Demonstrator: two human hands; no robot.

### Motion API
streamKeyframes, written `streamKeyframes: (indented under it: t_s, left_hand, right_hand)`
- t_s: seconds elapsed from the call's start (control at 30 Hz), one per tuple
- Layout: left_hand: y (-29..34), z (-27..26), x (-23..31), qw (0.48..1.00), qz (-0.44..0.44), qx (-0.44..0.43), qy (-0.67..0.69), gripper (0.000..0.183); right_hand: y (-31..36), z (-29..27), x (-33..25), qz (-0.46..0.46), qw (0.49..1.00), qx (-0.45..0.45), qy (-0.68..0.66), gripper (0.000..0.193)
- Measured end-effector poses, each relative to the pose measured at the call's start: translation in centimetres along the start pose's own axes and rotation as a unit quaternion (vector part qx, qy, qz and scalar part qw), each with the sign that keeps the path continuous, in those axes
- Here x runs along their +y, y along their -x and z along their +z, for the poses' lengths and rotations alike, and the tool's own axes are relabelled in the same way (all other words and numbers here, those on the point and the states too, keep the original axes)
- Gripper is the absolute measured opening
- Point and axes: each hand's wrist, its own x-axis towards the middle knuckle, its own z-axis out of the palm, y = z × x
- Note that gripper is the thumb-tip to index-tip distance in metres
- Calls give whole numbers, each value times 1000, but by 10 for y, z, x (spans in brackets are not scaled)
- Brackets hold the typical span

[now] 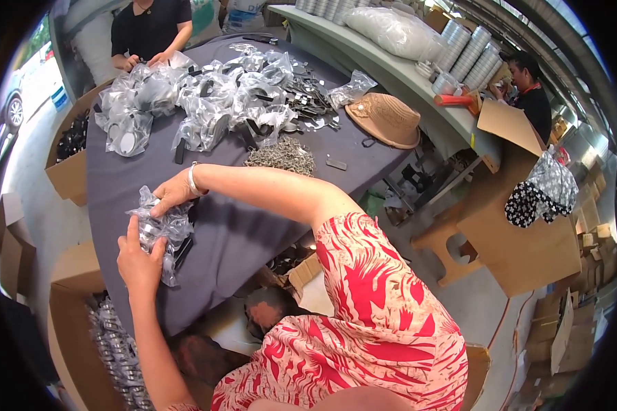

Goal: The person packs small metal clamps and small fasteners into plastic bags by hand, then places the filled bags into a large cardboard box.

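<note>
Grey cloth covers the big table (233,246), and honestly most of it at the far side is buried. Behind it to the right there's a long pale bench (373,53) with stacks of silvery round things on top. Next biggest is the pile of clear plastic bags (233,103) on the cloth, with dark strips and shiny bits showing through. Down by the near left edge sits an open cardboard box (68,274) with more bagged shiny parts inside. Tan hat (385,120) is on the table's right side, and a heap of metal chain (281,157) lies just in front of the pile.

Now the bagged bundle (177,229): it's on the cloth near the left edge, between both hands, well apart from the hat. Right hand (175,192) is curled over its top, fingers gripping the plastic. Left hand (140,259) is at its lower left, thumb and forefinger spread and touching it, can't tell if it's really gripping. Smallest thing, a flat metal piece (336,163), lies beside the chain.
</note>
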Motion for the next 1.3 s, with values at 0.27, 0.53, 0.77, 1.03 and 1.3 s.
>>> streamKeyframes:
  t_s: [0.27, 0.53, 0.77, 1.03, 1.3]
  left_hand:
    - [-6, 6, -8, 999, 4, -1, 41, 66]
    - [-4, 3, -14, 992, 18, 10, 124, 64]
    - [-5, 3, -15, 991, 25, 4, 134, 64]
    - [-2, 7, -20, 989, 44, 13, 142, 61]
    - [-6, 8, -37, 984, 65, 25, 166, 62]
  right_hand:
    - [6, -2, -8, 40, 998, -41, -35, 42]
    - [5, 4, -6, 4, 999, -48, -19, 43]
    - [3, 4, -6, 8, 998, -54, -37, 42]
    - [12, 10, -7, 10, 1000, -15, -19, 42]
    - [-3, 20, -8, 7, 993, 29, 114, 43]
